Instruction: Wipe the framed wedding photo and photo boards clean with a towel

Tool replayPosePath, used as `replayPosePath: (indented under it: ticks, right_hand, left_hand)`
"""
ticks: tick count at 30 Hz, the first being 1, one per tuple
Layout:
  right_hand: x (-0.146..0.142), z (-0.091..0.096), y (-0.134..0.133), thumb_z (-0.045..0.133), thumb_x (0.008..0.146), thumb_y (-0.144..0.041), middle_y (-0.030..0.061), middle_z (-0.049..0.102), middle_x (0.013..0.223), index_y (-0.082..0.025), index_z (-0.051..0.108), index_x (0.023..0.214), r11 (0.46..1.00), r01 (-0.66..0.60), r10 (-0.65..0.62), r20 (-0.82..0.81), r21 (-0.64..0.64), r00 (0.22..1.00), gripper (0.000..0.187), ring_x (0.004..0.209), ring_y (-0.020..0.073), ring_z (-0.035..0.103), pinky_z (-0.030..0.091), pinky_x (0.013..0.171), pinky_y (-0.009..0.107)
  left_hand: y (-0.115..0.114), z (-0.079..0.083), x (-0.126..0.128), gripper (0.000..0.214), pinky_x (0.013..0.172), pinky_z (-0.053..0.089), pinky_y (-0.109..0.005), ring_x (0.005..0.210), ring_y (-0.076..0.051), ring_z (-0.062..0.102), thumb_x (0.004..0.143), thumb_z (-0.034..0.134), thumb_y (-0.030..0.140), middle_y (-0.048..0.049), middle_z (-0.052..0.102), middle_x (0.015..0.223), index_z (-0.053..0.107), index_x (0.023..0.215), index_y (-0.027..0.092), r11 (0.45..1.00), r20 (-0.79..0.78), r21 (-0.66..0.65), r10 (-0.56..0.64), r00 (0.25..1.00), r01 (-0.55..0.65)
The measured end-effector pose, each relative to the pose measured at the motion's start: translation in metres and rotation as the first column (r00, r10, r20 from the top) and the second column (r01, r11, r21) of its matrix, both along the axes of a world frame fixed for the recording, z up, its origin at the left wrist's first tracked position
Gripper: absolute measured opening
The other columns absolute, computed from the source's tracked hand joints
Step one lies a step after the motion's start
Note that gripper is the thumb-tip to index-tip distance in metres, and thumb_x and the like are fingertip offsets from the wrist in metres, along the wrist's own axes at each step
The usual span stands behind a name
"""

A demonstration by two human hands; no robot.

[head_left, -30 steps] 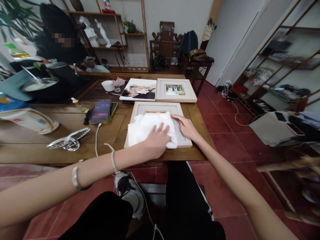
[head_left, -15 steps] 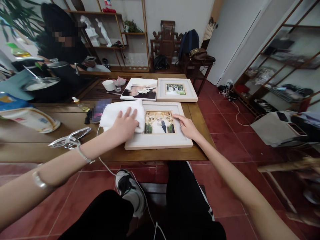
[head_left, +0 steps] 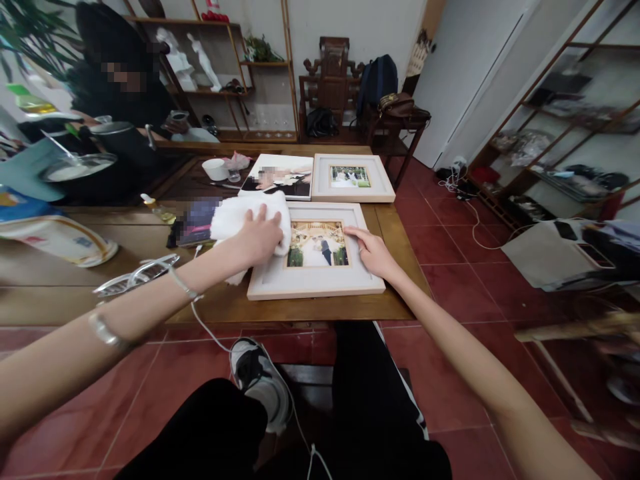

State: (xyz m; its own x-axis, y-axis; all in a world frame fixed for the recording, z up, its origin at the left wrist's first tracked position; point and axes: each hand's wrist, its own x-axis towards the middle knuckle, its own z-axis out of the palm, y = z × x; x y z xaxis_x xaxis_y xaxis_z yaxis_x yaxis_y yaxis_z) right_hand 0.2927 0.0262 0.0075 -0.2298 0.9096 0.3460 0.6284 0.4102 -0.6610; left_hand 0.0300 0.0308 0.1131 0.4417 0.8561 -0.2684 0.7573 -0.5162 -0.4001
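Observation:
A pale wooden picture frame (head_left: 320, 285) with a colour photo lies flat at the near edge of the wooden table (head_left: 220, 303). My left hand (head_left: 259, 237) presses flat on a white cloth (head_left: 235, 215) that covers the frame's upper left corner and spills onto the table. My right hand (head_left: 373, 252) rests on the frame's right side, fingers stretched out and touching the mat beside the photo.
Behind lie a second framed photo (head_left: 353, 177) and an unframed print (head_left: 277, 177). A phone (head_left: 197, 220) with a white cable, metal tongs (head_left: 135, 277), a white bowl (head_left: 215, 169) and kitchenware sit to the left. Another person in black sits at the far left.
The cloth and my left hand swept from the frame's middle to its upper left corner, uncovering the photo. My right hand stayed on the frame's right side.

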Motion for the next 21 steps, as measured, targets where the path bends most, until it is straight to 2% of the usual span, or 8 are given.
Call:
replayPosePath:
  ticks: [5,8,10,12,14,16,18,21]
  right_hand:
    - [-0.001,0.001,0.0,0.039,0.074,0.002,0.0037,0.061,0.134,-0.022,0.064,0.122,1.0,-0.001,0.001,-0.023,0.0,1.0,0.059,0.13,0.0211,0.051,0.029,0.117,0.047]
    - [-0.001,0.001,0.0,0.039,0.073,0.001,0.0018,0.062,0.133,-0.024,0.064,0.122,1.0,-0.016,0.016,-0.027,0.002,1.0,0.06,0.13,0.0205,0.051,0.03,0.116,0.046]
    - [0.0,0.002,0.0,0.039,0.074,0.001,0.0022,0.062,0.133,-0.023,0.064,0.122,1.0,-0.022,0.022,-0.02,0.001,1.0,0.06,0.13,0.0205,0.051,0.032,0.116,0.045]
    - [0.001,0.002,0.0,0.038,0.075,0.0,0.0043,0.062,0.133,-0.021,0.063,0.123,1.0,-0.03,0.03,-0.006,0.0,1.0,0.058,0.13,0.021,0.051,0.034,0.114,0.045]
    - [0.001,0.003,0.0,0.037,0.076,0.0,0.0055,0.061,0.134,-0.02,0.063,0.124,0.999,-0.039,0.039,0.002,0.001,0.999,0.058,0.13,0.0213,0.051,0.035,0.114,0.045]
    - [0.002,0.003,0.0,0.037,0.076,0.0,0.0044,0.061,0.134,-0.022,0.063,0.124,0.999,-0.044,0.044,-0.005,0.001,0.999,0.058,0.13,0.0208,0.051,0.034,0.114,0.046]
    - [0.002,0.003,0.0,0.038,0.076,-0.001,0.0029,0.062,0.133,-0.024,0.063,0.124,0.999,-0.041,0.041,-0.013,0.001,0.999,0.059,0.13,0.0202,0.051,0.034,0.114,0.046]
    - [0.001,0.003,0.0,0.038,0.077,-0.001,0.0028,0.062,0.133,-0.024,0.063,0.123,0.999,-0.032,0.032,-0.015,0.001,0.999,0.057,0.13,0.0202,0.051,0.035,0.114,0.045]
  left_hand:
    - [-0.071,0.011,-0.003,0.034,0.106,0.037,-0.055,0.137,-0.045,0.034,0.07,0.057,0.001,-0.0159,0.044,0.146,0.074,0.097,0.014,0.987,0.016,-0.134,-0.092,0.996,0.094]
    - [-0.08,0.004,-0.004,0.037,0.103,0.04,-0.052,0.135,-0.045,0.036,0.075,0.053,0.004,-0.0172,0.045,0.143,0.072,0.104,0.014,0.988,0.087,-0.117,-0.09,0.992,0.1]
    - [-0.065,-0.004,-0.004,0.044,0.101,0.043,-0.051,0.135,-0.044,0.037,0.078,0.047,0.002,-0.0196,0.043,0.144,0.067,0.115,0.014,0.998,0.131,-0.054,-0.038,0.991,0.045]
    - [-0.037,-0.013,-0.005,0.051,0.101,0.042,-0.051,0.136,-0.042,0.036,0.08,0.042,0.001,-0.0211,0.04,0.145,0.061,0.125,0.013,0.998,0.171,0.049,0.016,0.985,-0.025]
    - [-0.004,-0.021,-0.008,0.055,0.103,0.039,-0.052,0.137,-0.041,0.035,0.082,0.038,-0.001,-0.0216,0.041,0.145,0.055,0.132,0.013,0.987,0.214,0.155,0.02,0.977,-0.054]
    - [0.027,-0.028,-0.011,0.055,0.104,0.037,-0.052,0.137,-0.039,0.034,0.083,0.037,-0.001,-0.022,0.043,0.141,0.052,0.134,0.013,0.976,0.241,0.219,-0.046,0.969,-0.008]
    - [0.047,-0.034,-0.013,0.054,0.104,0.037,-0.048,0.136,-0.036,0.036,0.083,0.036,-0.001,-0.0213,0.048,0.136,0.052,0.133,0.012,0.969,0.25,0.24,-0.128,0.96,0.066]
    - [0.053,-0.04,-0.013,0.052,0.103,0.036,-0.043,0.129,-0.031,0.044,0.083,0.035,-0.002,-0.0191,0.056,0.125,0.055,0.129,0.012,0.961,0.252,0.233,-0.208,0.945,0.149]
